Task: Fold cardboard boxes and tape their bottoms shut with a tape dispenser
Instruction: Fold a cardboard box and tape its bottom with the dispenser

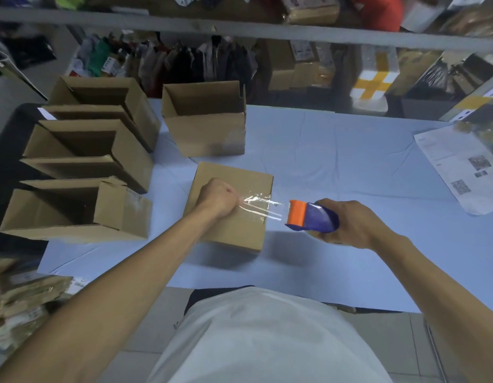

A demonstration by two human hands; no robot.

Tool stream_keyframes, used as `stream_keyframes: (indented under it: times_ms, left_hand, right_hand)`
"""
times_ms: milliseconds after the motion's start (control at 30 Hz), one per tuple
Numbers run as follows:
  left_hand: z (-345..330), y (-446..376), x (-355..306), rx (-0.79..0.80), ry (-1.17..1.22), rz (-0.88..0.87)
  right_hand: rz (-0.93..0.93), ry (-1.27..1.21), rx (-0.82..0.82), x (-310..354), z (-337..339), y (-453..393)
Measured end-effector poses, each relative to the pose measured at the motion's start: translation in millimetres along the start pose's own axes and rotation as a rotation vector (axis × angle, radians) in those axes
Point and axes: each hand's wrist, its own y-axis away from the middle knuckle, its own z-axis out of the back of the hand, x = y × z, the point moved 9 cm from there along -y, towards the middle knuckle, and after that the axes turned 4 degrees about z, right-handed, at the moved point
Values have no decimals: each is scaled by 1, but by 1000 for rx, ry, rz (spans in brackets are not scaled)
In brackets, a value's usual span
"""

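Observation:
A brown cardboard box [234,230] lies bottom-up in the middle of the blue-covered table [336,172]. My left hand [219,199] rests on its top, fingers curled, pinching the end of a clear tape strip [263,207]. The strip stretches right, off the box edge, to the tape dispenser [311,217], which is blue with an orange front. My right hand [347,225] grips the dispenser just right of the box, held above the table.
Several open folded boxes [82,167] stand in a row at the left, and another open box [204,120] stands behind the taped one. A printed paper sheet [461,172] lies at the right edge. Shelves with packages fill the background.

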Motion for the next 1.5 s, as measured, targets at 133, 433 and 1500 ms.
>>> stream_keyframes:
  times_ms: [133,433,1500]
  left_hand:
    - [-5,7,-4,-14,-152,8]
    - [-9,12,-35,-82,-728,-236]
    - [-57,37,-38,24,-240,-558]
  right_hand:
    - [-7,10,54,-4,-16,-1]
    - [-66,76,165,-1,-43,-12]
    - [-215,-52,-55,-2,-29,2]
